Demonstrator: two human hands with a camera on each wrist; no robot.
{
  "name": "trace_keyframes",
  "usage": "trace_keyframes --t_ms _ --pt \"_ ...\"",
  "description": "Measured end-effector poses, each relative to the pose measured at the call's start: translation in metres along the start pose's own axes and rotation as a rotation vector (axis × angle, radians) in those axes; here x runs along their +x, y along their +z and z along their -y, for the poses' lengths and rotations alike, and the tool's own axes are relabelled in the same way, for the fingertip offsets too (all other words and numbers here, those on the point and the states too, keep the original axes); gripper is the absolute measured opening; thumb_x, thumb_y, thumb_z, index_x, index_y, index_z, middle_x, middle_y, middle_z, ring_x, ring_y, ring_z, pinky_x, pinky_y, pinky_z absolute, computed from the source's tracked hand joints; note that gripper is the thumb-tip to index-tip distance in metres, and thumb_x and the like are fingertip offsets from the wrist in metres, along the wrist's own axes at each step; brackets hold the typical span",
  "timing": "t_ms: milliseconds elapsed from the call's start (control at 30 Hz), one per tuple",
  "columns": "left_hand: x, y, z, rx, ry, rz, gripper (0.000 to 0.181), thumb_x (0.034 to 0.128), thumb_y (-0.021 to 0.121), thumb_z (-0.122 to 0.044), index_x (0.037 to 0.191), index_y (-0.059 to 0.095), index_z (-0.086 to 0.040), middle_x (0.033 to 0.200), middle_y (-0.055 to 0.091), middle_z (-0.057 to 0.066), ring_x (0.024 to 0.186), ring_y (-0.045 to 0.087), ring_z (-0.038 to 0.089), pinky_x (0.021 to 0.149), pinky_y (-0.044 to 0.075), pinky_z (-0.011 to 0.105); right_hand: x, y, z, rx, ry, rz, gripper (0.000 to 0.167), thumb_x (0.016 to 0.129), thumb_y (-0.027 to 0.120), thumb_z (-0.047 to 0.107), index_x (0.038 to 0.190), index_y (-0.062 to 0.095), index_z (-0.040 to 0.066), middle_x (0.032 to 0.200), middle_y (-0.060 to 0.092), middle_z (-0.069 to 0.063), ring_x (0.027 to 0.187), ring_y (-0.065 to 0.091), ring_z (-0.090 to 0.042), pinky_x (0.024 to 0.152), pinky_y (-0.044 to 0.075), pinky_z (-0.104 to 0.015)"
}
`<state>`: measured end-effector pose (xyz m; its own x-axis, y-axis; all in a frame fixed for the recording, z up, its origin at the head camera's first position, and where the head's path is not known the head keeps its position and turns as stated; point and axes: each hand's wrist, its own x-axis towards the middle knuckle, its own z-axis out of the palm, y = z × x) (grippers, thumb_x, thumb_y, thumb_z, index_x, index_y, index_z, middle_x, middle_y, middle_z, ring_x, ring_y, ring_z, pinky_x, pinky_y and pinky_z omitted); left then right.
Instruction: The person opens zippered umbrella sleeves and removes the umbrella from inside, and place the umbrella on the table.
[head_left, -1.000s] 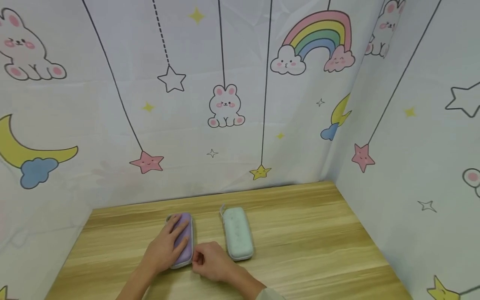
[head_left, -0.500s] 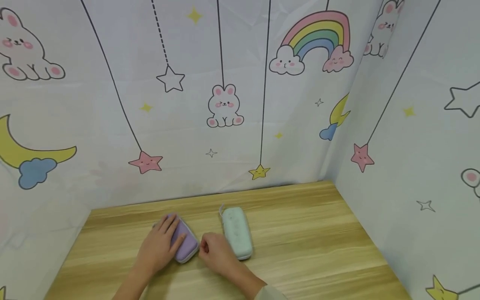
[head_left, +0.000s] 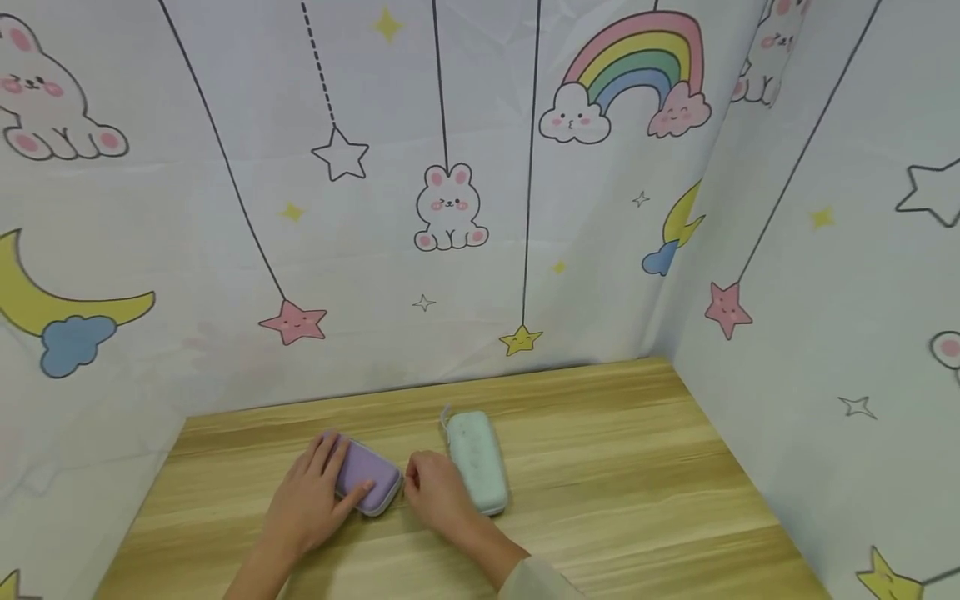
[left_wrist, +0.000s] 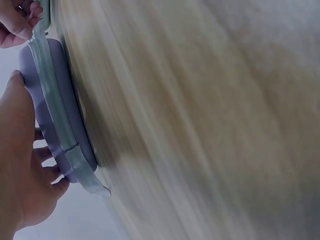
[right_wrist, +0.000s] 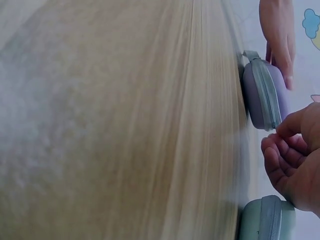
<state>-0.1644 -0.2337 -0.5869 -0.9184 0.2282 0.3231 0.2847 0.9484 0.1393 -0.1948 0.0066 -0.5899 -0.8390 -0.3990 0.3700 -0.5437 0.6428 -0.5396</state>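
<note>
A purple zip case [head_left: 369, 477] lies slanted on the table, its grey zipper [left_wrist: 52, 92] facing the left wrist camera. My left hand [head_left: 306, 497] holds it, fingers over its left end and thumb on its near side. At its right end my right hand [head_left: 438, 492] has curled fingers, thumb and forefinger pinching the small zipper pull [left_wrist: 39, 32]. In the right wrist view the pinching fingertips [right_wrist: 281, 131] meet the end of the purple case [right_wrist: 260, 95]. The case looks closed.
A mint green case [head_left: 478, 462] with a wrist strap lies just right of my right hand. The wood-grain table [head_left: 637, 475] ends at a white printed cloth [head_left: 360, 275] behind and at the sides.
The purple case has turned from nearly upright to slanted, its near end swinging right and away. Both hands have shifted slightly away from me, keeping their hold. The green case stays put.
</note>
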Motion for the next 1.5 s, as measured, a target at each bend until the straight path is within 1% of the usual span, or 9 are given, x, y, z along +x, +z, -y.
trace_keyframes --t_ms 233,533,700,933,1133,1267,1500 --pt "0.001 0.000 -0.004 -0.005 -0.015 -0.010 0.085 0.0997 0.065 -0.060 0.153 0.051 0.005 0.157 0.046 0.030 0.147 0.040 0.051 0.115 0.038 0.065 -0.001 0.000 -0.001 0.008 0.005 0.004 0.021 0.089 0.079 0.006 0.078 0.064 0.016 0.070 0.054 0.012 0.062 0.047 0.000 0.057 0.040 -0.017" --pt "0.000 0.002 -0.004 -0.023 -0.030 -0.019 0.085 0.0999 0.066 -0.058 0.153 0.050 0.005 0.158 0.045 0.029 0.148 0.039 0.051 0.115 0.037 0.067 -0.007 0.001 0.004 0.044 0.025 0.018 0.019 0.091 0.078 0.005 0.080 0.065 0.014 0.070 0.053 0.011 0.060 0.045 0.002 0.054 0.040 -0.015" --pt "0.000 0.003 -0.006 -0.028 -0.037 -0.022 0.084 0.1003 0.065 -0.058 0.153 0.050 0.005 0.158 0.045 0.029 0.148 0.039 0.051 0.116 0.036 0.066 -0.011 0.004 0.006 0.055 0.031 0.005 0.021 0.089 0.079 0.004 0.079 0.064 0.015 0.069 0.052 0.012 0.061 0.043 0.002 0.054 0.038 -0.014" --pt "0.001 0.003 -0.008 -0.029 -0.050 -0.026 0.083 0.1003 0.066 -0.058 0.153 0.051 0.005 0.157 0.046 0.029 0.148 0.039 0.050 0.116 0.036 0.065 -0.014 0.010 0.006 0.076 0.012 -0.018 0.022 0.086 0.080 0.003 0.077 0.064 0.015 0.068 0.053 0.012 0.061 0.043 0.003 0.055 0.038 -0.012" --pt "0.003 0.001 -0.011 -0.019 -0.078 -0.017 0.084 0.1003 0.064 -0.060 0.152 0.051 0.005 0.157 0.046 0.029 0.148 0.039 0.050 0.117 0.036 0.065 -0.016 0.012 0.006 0.099 0.012 0.012 0.020 0.087 0.079 0.004 0.078 0.065 0.014 0.070 0.053 0.014 0.061 0.044 0.004 0.054 0.039 -0.011" --pt "0.003 0.000 -0.014 -0.002 -0.094 -0.012 0.084 0.1008 0.063 -0.061 0.152 0.051 0.005 0.157 0.046 0.029 0.148 0.039 0.050 0.115 0.037 0.067 -0.016 0.013 0.006 0.096 0.014 0.023 0.020 0.088 0.078 0.004 0.078 0.064 0.016 0.070 0.053 0.014 0.061 0.045 0.005 0.054 0.039 -0.011" --pt "0.001 0.003 -0.015 0.012 -0.094 -0.021 0.084 0.1015 0.062 -0.060 0.152 0.051 0.006 0.157 0.046 0.030 0.147 0.039 0.052 0.114 0.037 0.068 -0.018 0.012 0.009 0.118 0.015 0.046 0.019 0.087 0.077 0.004 0.079 0.065 0.016 0.069 0.054 0.014 0.060 0.045 0.005 0.054 0.039 -0.011"
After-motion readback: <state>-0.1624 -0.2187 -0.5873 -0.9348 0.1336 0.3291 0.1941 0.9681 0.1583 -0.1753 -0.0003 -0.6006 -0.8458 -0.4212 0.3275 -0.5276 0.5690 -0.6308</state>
